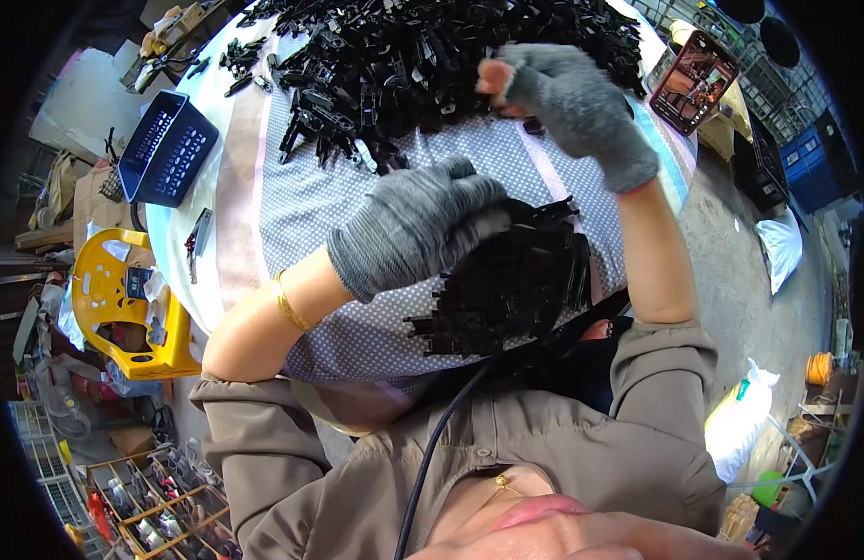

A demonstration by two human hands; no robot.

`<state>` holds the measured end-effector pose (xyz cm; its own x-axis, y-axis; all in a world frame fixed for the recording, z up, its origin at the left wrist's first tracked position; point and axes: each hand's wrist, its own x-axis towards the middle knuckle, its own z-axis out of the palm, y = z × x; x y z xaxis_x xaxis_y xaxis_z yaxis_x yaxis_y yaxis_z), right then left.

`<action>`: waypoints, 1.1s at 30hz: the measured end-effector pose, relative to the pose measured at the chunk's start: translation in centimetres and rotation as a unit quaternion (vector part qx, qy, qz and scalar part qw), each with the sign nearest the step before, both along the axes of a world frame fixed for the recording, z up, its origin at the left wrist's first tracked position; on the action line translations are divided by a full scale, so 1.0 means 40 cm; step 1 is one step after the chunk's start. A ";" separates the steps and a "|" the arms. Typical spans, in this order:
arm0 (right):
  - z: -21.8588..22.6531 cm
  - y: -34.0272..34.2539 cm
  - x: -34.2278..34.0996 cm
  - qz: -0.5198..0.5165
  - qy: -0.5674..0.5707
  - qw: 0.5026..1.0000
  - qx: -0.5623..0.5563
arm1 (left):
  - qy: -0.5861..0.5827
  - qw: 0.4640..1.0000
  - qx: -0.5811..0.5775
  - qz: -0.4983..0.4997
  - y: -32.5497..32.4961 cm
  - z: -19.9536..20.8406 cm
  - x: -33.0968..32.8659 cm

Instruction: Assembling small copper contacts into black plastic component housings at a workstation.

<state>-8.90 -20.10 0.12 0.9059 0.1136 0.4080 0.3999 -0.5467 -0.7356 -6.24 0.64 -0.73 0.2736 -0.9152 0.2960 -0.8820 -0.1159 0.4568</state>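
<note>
Left hand in a grey glove has its fingers clamped on a stack of black clips — right hand pinches at the pile of black parts on the table.

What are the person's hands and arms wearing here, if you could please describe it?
Both the left hand and the right hand wear grey knitted gloves; the right one leaves fingertips bare. A gold bangle circles the left wrist. Brownish-khaki sleeves are pushed up above the elbows.
</note>
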 end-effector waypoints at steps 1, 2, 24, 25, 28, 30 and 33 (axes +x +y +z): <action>0.023 -0.035 -0.011 -0.086 0.000 0.972 -0.218 | -0.013 0.999 -0.002 -0.036 0.002 0.003 -0.003; 0.005 -0.065 -0.011 -0.128 0.075 0.966 -0.213 | -0.003 0.999 -0.017 -0.038 0.007 0.004 0.001; -0.060 0.077 -0.003 -0.072 0.082 0.957 -0.270 | 0.077 0.980 -0.111 0.146 0.081 -0.015 0.204; -0.059 0.079 -0.001 -0.072 0.138 0.973 -0.173 | 0.077 0.980 -0.111 0.145 0.078 -0.015 0.197; -0.062 0.082 0.001 -0.092 0.141 0.979 -0.116 | 0.272 0.946 0.000 0.175 0.068 0.031 0.158; -0.076 0.080 0.003 -0.114 0.090 0.977 -0.158 | 0.283 0.948 -0.042 0.141 0.060 -0.002 0.147; -0.095 0.076 0.014 -0.101 0.000 0.955 -0.280 | 0.265 0.952 -0.061 0.137 0.051 -0.027 0.139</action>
